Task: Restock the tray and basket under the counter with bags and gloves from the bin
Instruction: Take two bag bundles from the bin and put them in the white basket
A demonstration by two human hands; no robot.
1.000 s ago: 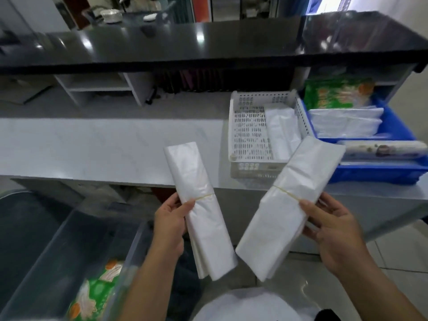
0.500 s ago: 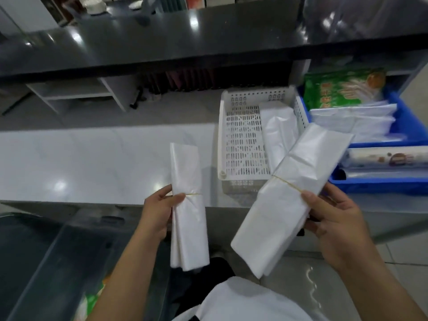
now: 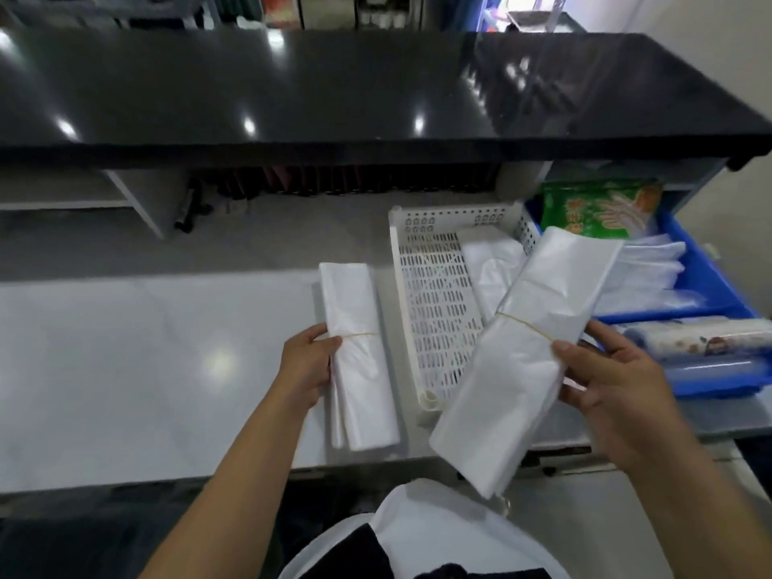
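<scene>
Two banded bundles of white plastic bags are in hand, both held over the pale marble shelf (image 3: 125, 361) under the black counter (image 3: 334, 89).

Wide bundle (image 3: 518, 353): right hand (image 3: 614, 378) closed on it, thumb on top at the rubber band, fingers beneath. It lies on a diagonal, upper end over the white perforated basket (image 3: 430, 311), lower end hanging past the shelf edge. Judged light, limp and slick; the free ends droop. The band is the only firm waist, so that is the place to hold; gripped nearer an end, the sheets would likely fan or slide out.

Narrow bundle (image 3: 359, 357): left hand (image 3: 307, 365) wrapped round its left edge at the band, just left of the basket. Whether its lower end rests on the shelf or hangs clear I cannot tell. Same handling: soft, no stiffness, crush-proof, can be dropped flat.

Count, large to small:
- blue tray (image 3: 706, 269), 1, right of and touching the basket
- white basket, 1
- banded bundles in hand, 2
- bag bundle already in basket (image 3: 491, 265), 1 visible, along its right side
- clear bag stack in tray (image 3: 643, 269), several, number unclear
- printed roll (image 3: 706, 340) at tray's front, 1
- green glove pack (image 3: 601, 211) at tray's back, 1

Basket's left half is bare; room for both bundles, I judge.
</scene>
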